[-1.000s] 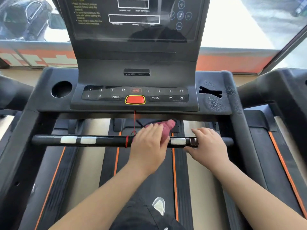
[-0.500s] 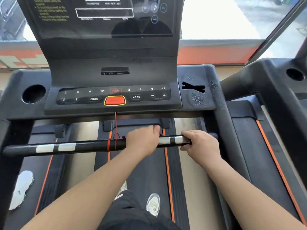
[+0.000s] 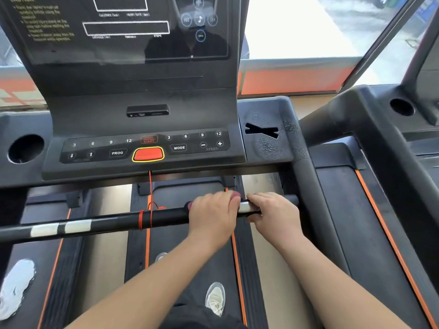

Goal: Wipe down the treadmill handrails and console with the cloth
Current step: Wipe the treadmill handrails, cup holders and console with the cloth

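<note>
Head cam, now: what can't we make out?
- Cloth: mostly under the left hand; only pink edges show in the head view.
- Bar: left end cut off by the frame edge; the stretch under both hands is covered.
- Right hand: fingertips out of sight round the bar.
- Console: top cut off by the frame edge; caution text too blurred to read.

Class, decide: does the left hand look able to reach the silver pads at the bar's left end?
Probably yes: the left hand grips the bar, and only the red cord wound round it lies before the silver pads.
</note>
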A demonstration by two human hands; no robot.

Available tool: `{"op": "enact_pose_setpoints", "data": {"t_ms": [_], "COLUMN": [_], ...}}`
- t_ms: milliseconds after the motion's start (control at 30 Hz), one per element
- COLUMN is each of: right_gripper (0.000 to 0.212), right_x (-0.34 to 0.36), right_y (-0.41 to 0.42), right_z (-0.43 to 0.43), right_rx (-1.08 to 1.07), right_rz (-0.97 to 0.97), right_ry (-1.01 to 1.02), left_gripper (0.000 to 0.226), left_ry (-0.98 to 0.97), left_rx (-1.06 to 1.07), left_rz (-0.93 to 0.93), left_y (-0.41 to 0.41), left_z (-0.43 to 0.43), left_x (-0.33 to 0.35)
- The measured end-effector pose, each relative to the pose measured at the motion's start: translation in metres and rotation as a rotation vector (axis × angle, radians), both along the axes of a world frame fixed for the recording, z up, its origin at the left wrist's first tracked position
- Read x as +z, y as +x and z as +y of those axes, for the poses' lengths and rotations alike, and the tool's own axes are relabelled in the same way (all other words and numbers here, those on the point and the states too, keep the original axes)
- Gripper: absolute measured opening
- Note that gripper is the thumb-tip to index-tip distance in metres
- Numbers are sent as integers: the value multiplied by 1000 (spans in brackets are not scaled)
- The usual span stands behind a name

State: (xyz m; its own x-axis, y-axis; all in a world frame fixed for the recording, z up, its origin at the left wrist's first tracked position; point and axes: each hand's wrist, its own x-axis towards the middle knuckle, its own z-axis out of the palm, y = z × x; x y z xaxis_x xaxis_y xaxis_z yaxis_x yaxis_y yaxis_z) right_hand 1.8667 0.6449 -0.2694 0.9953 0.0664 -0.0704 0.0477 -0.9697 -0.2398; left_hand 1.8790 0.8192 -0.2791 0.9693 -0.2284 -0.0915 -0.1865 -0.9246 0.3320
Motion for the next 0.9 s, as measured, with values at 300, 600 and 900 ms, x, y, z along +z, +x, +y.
{"op": "enact_pose_setpoints", "data": {"t_ms": [300, 600, 900], "right_gripper": [53, 47, 44], "right_x": [22, 2, -16], "right_y": [-4, -18, -19], "right_z": [-17, -88, -90], "right_rx": [31, -221, -239], "right_rz": [-20, -439, -461], "right_ry": [181, 15, 5], "left_gripper": [58, 54, 37], "left_ry": [13, 33, -34], "left_rx": [-181, -122, -91], "left_rz": [-35, -92, 359], "left_y": [-20, -49, 38], "left_z": [-3, -15, -40], "left_x": [-4, -8, 23]}}
